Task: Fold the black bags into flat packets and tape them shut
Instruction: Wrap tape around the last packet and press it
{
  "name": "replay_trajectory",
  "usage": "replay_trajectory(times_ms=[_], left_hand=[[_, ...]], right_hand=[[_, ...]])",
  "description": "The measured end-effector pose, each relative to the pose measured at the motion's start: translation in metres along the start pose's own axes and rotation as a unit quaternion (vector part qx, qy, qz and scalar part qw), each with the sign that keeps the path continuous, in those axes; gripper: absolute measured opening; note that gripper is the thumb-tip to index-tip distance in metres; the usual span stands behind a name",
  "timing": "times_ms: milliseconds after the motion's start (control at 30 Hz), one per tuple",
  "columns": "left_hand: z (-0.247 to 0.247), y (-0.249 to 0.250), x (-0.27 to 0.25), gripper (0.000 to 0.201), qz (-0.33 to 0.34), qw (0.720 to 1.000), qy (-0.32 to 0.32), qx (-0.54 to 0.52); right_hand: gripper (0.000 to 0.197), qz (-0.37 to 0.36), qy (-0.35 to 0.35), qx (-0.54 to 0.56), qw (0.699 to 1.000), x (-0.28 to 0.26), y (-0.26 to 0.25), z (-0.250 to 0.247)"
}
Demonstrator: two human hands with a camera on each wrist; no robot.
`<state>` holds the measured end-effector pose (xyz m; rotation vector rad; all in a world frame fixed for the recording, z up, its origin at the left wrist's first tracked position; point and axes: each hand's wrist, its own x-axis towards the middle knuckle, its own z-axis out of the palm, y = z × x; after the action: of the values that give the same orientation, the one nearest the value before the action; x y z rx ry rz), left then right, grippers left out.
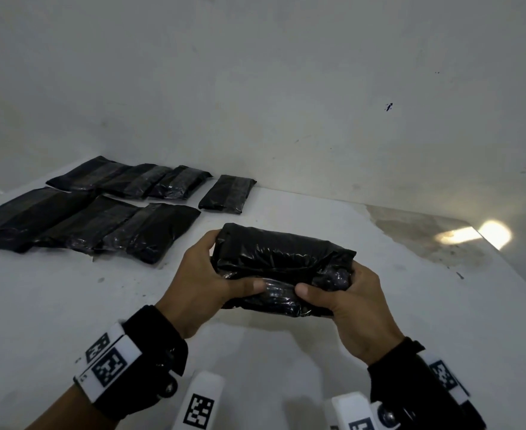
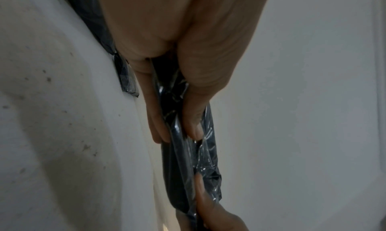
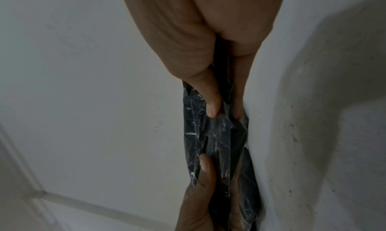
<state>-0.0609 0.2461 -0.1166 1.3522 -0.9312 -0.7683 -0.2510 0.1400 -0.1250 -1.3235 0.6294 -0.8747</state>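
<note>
A crumpled, folded black bag (image 1: 281,259) is held just above the white table (image 1: 69,305) at centre. My left hand (image 1: 215,274) grips its left end, thumb on top and fingers underneath. Its right end sits in my right hand (image 1: 336,293), which grips it the same way. Both thumbs press the near fold, almost meeting. In the left wrist view my left hand (image 2: 177,132) pinches the shiny black bag (image 2: 188,176). The right wrist view shows my right hand (image 3: 224,114) pinching the black bag (image 3: 219,143), with the other hand's thumb below.
Several flat taped black packets (image 1: 100,218) lie in two rows at the table's far left, and one smaller packet (image 1: 227,193) sits apart beside them. A white wall (image 1: 255,88) rises behind. The table's right edge (image 1: 509,274) runs diagonally, with a bright light patch (image 1: 494,234) near it.
</note>
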Motion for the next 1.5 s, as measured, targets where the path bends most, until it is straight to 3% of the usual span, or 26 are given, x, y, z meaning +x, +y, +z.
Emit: replay_trajectory(times_ms=[167, 367, 600, 767, 1033, 1167, 1367, 1500], left_hand=[[-0.002, -0.002, 0.000, 0.066, 0.002, 1.000, -0.013, -0.027], [-0.003, -0.003, 0.001, 0.064, 0.015, 0.999, -0.023, -0.037], [0.027, -0.005, 0.005, 0.060, 0.075, 0.989, 0.125, -0.003], [0.024, -0.002, 0.007, 0.049, 0.091, 0.986, 0.138, 0.036], [-0.002, -0.001, 0.005, 0.036, 0.073, 0.997, 0.020, 0.009], [-0.028, -0.005, 0.011, 0.038, 0.026, 0.998, -0.060, -0.008], [-0.059, 0.002, 0.028, 0.048, -0.071, 0.966, -0.211, -0.129], [-0.071, 0.004, 0.041, 0.044, -0.086, 0.963, -0.227, -0.120]], right_hand=[[0.039, 0.014, 0.002, 0.010, 1.000, -0.001, -0.001, -0.006], [0.039, 0.036, -0.007, 0.042, 0.998, 0.000, -0.004, -0.008], [0.032, -0.041, 0.099, -0.004, 0.994, 0.000, 0.000, 0.018], [0.020, -0.032, 0.149, -0.014, 0.988, 0.008, 0.000, 0.015], [0.020, 0.072, 0.028, 0.001, 0.997, 0.008, -0.014, 0.003], [0.028, 0.143, -0.024, 0.045, 0.988, 0.012, -0.016, 0.000], [0.029, 0.175, -0.070, 0.091, 0.978, 0.015, -0.005, 0.006], [0.029, 0.182, -0.069, 0.107, 0.975, 0.022, 0.000, 0.010]])
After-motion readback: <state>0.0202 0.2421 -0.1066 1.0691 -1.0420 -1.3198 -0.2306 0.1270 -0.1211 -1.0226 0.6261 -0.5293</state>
